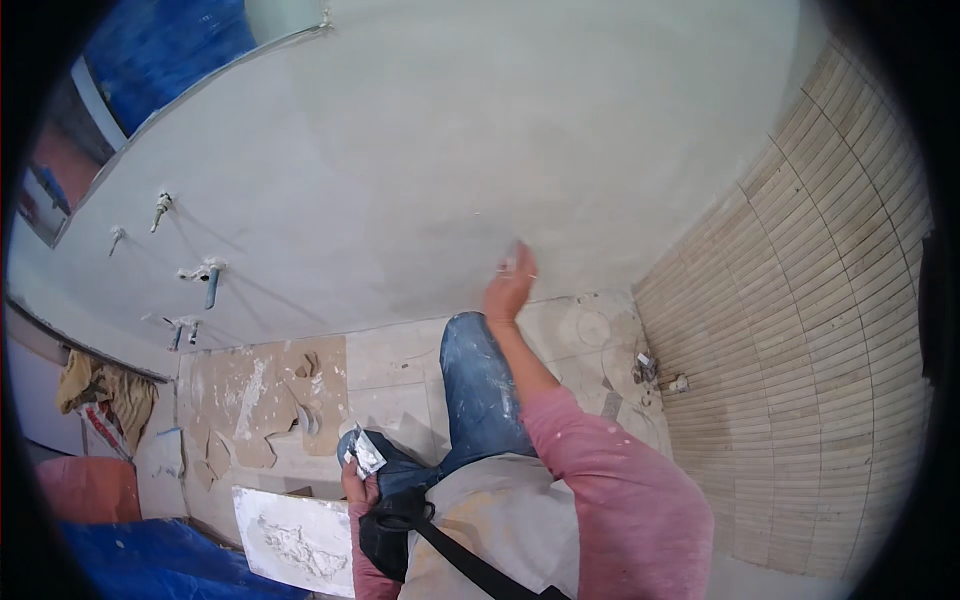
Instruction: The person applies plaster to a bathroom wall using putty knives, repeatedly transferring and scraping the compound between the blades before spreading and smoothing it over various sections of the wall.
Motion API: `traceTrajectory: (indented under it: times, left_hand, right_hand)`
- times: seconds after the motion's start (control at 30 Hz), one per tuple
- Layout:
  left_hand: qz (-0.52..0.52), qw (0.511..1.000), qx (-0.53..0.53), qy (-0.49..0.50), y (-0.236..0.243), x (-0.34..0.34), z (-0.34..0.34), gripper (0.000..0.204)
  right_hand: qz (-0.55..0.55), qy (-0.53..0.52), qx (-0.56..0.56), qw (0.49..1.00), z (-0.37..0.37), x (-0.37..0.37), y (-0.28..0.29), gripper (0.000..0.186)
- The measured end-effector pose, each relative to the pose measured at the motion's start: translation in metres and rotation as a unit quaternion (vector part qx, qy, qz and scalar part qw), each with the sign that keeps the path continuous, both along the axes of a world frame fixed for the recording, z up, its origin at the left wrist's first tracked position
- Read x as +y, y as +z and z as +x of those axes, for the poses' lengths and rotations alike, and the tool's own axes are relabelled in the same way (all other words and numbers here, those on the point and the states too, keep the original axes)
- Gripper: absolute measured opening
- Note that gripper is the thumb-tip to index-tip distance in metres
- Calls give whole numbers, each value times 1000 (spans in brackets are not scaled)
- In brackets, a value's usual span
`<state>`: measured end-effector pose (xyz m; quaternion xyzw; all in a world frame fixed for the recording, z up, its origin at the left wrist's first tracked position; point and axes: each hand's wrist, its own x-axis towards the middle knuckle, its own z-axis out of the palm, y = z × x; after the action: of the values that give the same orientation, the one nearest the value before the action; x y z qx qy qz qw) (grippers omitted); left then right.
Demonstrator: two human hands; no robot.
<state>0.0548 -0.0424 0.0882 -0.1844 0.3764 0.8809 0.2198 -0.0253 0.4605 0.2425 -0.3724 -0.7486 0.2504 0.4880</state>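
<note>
the left hand [358, 487] grips a paste-smeared scraper [366, 456], likely to keep it handy. the right hand [511, 287] is by the far wall [420, 150], its grip too blurred to tell.

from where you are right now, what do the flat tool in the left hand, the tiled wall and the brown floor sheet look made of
The flat tool in the left hand: perhaps metal, but white paste hides its finish.
Tiled wall: ceramic or stone, apparently matte; narrow beige strips.
Brown floor sheet: probably dull cardboard or paper; torn edges.
</note>
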Motion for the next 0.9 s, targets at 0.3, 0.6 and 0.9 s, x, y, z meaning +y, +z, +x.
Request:
traceTrajectory:
  times: [0.3,0.6,0.9]
  left_hand:
    - [-4,1000,-2,27,-3,0,-2,31]
    - [9,999,-19,29,5,12,-5,34]
    - [17,999,-21,41,12,22,-6,30]
  right_hand:
    - [-491,-36,435,754,12,106,53,46]
    - [44,-61,43,996,-31,-19,150,42]
    - [-470,-73,351,807,26,56,-8,52]
